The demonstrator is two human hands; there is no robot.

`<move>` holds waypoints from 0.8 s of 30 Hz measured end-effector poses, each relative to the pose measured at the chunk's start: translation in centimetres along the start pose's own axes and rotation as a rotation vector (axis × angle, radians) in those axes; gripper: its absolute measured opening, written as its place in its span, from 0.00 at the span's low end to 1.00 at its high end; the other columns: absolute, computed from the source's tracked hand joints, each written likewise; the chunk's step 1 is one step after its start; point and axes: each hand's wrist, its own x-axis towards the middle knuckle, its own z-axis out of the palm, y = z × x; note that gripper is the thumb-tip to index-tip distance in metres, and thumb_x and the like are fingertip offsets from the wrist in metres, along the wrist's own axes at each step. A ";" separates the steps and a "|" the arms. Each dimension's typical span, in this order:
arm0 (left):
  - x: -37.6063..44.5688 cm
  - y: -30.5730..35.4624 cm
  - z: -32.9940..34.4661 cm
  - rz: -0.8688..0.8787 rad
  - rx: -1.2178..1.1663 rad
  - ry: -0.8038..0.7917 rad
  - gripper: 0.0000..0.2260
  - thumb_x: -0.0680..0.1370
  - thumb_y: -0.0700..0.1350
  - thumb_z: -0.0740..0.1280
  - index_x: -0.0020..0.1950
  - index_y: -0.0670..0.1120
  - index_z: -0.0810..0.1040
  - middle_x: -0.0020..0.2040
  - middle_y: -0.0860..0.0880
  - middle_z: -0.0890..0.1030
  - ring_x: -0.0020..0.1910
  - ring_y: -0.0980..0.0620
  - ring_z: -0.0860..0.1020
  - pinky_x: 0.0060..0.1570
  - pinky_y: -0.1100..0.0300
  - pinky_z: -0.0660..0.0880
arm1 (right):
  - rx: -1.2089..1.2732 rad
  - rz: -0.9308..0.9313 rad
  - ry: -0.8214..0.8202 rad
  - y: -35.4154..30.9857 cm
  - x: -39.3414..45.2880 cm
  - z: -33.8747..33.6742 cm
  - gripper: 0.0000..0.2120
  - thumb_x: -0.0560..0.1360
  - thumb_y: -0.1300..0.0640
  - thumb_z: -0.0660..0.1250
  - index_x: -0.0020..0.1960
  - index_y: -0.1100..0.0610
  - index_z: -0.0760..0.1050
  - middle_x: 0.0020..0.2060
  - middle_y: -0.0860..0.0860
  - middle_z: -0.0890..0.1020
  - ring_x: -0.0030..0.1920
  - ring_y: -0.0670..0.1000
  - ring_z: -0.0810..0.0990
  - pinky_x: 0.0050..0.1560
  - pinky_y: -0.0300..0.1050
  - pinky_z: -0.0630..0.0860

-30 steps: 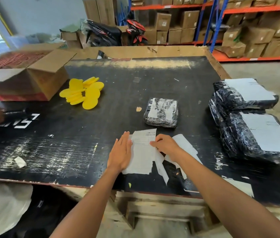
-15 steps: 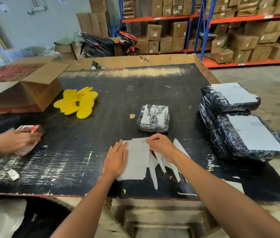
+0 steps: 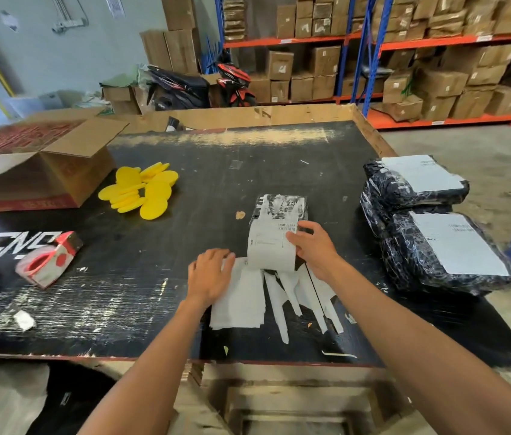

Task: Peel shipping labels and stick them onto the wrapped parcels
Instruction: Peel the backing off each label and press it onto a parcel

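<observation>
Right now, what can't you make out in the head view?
- Print on the white shipping label held by the right hand: too small.
- Small black wrapped parcel: near half hidden by the label.
- Contents of the open brown cardboard box: blurred red, cut by left edge.
- Backing sheet: partly under the left hand.

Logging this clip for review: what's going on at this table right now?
A person is labelling parcels. The right hand holds a peeled shipping label over the small wrapped parcel, not yet pressed down. The left hand pins the backing paper to the black table. Two labelled parcels sit stacked on the right.
</observation>
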 end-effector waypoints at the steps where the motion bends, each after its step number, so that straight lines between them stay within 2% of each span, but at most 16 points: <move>1: 0.2 1.2 -0.7 0.010 -0.107 0.050 0.22 0.84 0.59 0.53 0.65 0.50 0.79 0.65 0.51 0.79 0.67 0.48 0.73 0.69 0.46 0.65 | 0.025 0.002 -0.032 -0.5 -0.3 -0.2 0.23 0.76 0.64 0.72 0.69 0.57 0.70 0.58 0.55 0.82 0.60 0.56 0.82 0.58 0.50 0.80; 2: 0.4 2.5 -1.4 0.017 -0.310 0.045 0.23 0.84 0.61 0.53 0.62 0.48 0.80 0.62 0.52 0.81 0.64 0.49 0.76 0.66 0.48 0.69 | 0.036 0.000 -0.065 -1.0 -0.5 -0.4 0.24 0.77 0.64 0.72 0.70 0.57 0.70 0.57 0.55 0.83 0.61 0.57 0.82 0.61 0.52 0.79; 4: 0.3 5.8 -2.6 -0.043 -0.779 -0.145 0.20 0.83 0.59 0.57 0.61 0.49 0.83 0.57 0.54 0.85 0.59 0.52 0.82 0.61 0.55 0.75 | 0.012 -0.007 -0.148 -1.7 -1.1 -0.9 0.20 0.77 0.63 0.71 0.67 0.57 0.72 0.56 0.54 0.84 0.60 0.56 0.82 0.63 0.53 0.79; 6: 0.5 7.9 -2.9 -0.076 -1.009 -0.271 0.14 0.82 0.53 0.65 0.60 0.47 0.83 0.55 0.50 0.86 0.56 0.49 0.84 0.58 0.53 0.79 | -0.064 -0.021 -0.227 -2.1 -1.8 -1.4 0.16 0.77 0.63 0.71 0.64 0.59 0.75 0.57 0.56 0.85 0.57 0.55 0.84 0.59 0.51 0.81; 10: 0.8 9.2 -2.0 -0.037 -1.067 -0.239 0.12 0.78 0.42 0.72 0.61 0.41 0.82 0.55 0.46 0.86 0.55 0.45 0.84 0.53 0.52 0.82 | -0.124 -0.116 -0.238 -2.4 -2.6 -2.6 0.13 0.77 0.64 0.71 0.61 0.57 0.79 0.54 0.55 0.86 0.55 0.55 0.85 0.57 0.53 0.82; 13: 0.7 9.6 -1.8 -0.035 -1.042 -0.294 0.11 0.77 0.40 0.73 0.58 0.39 0.83 0.53 0.44 0.87 0.53 0.44 0.85 0.52 0.50 0.82 | -0.086 -0.190 -0.151 -2.2 -3.1 -3.3 0.08 0.77 0.64 0.71 0.56 0.57 0.80 0.47 0.53 0.87 0.51 0.54 0.85 0.49 0.46 0.82; 15: 0.6 9.8 -1.7 -0.059 -1.064 -0.324 0.10 0.76 0.40 0.73 0.57 0.39 0.83 0.53 0.44 0.86 0.53 0.44 0.85 0.53 0.50 0.82 | -0.096 -0.222 -0.123 -2.2 -3.3 -3.7 0.08 0.76 0.65 0.72 0.55 0.59 0.80 0.45 0.53 0.87 0.49 0.53 0.86 0.45 0.42 0.81; 18: 0.6 10.3 -1.8 -0.104 -1.126 -0.380 0.11 0.76 0.39 0.74 0.58 0.40 0.83 0.54 0.42 0.86 0.52 0.44 0.85 0.53 0.49 0.82 | -0.163 -0.262 -0.149 -2.7 -3.8 -4.2 0.10 0.74 0.66 0.74 0.55 0.62 0.80 0.42 0.54 0.87 0.44 0.50 0.86 0.44 0.41 0.81; 21: 0.6 10.7 -2.0 -0.113 -1.161 -0.380 0.12 0.74 0.38 0.75 0.58 0.41 0.82 0.52 0.43 0.87 0.50 0.45 0.86 0.49 0.52 0.83 | -0.244 -0.286 -0.176 -3.1 -4.0 -4.1 0.08 0.74 0.66 0.74 0.53 0.63 0.81 0.42 0.57 0.87 0.40 0.48 0.85 0.41 0.39 0.80; 24: 0.8 10.9 -1.9 -0.099 -1.140 -0.346 0.12 0.74 0.38 0.75 0.58 0.41 0.82 0.52 0.44 0.87 0.50 0.46 0.86 0.48 0.53 0.83 | -0.226 -0.311 -0.148 -2.8 -3.9 -4.0 0.04 0.79 0.64 0.68 0.51 0.62 0.82 0.42 0.58 0.87 0.39 0.51 0.84 0.41 0.41 0.81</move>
